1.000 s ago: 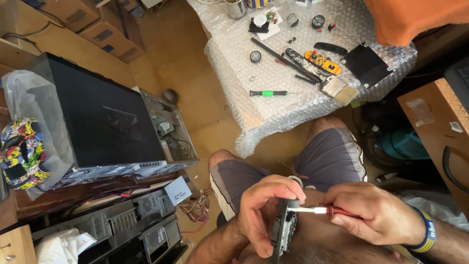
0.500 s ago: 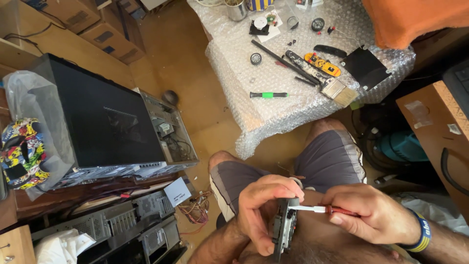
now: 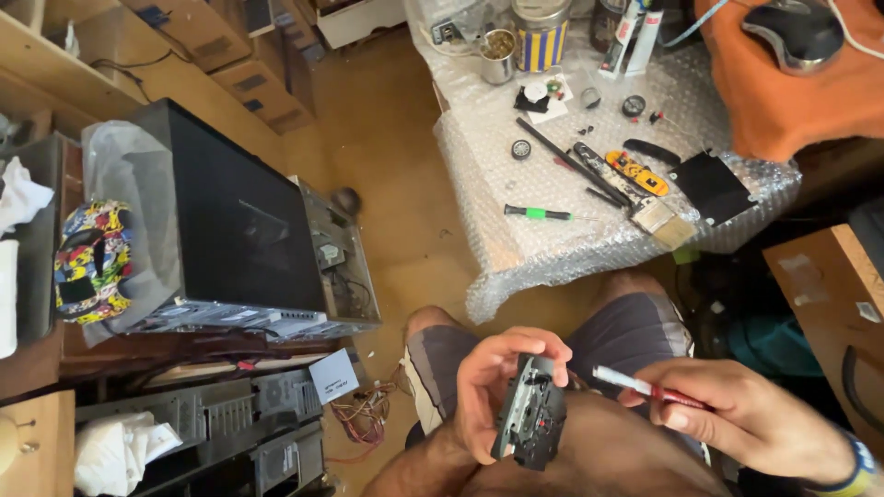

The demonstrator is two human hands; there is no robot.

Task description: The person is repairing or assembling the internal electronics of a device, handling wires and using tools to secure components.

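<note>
My left hand (image 3: 493,387) grips a small black mechanical module (image 3: 532,412), holding it upright over my lap with the fingers wrapped round its top and left side. My right hand (image 3: 746,419) holds a thin tool with a red handle and a white tip (image 3: 635,385). The tip points left and stands a little to the right of the module, apart from it. I am seated, and my knees in grey shorts (image 3: 635,331) are below both hands.
A low table wrapped in bubble wrap (image 3: 516,248) stands ahead with a green-handled screwdriver (image 3: 539,213), a brush (image 3: 658,216), black parts, screws and tins. An opened black device (image 3: 239,221) and stacked electronics (image 3: 212,433) are to the left. A wooden box (image 3: 829,304) is on the right.
The tool's tip was against the module; my right hand has drawn it back to the right, off the module. The view has also moved closer and shifted.
</note>
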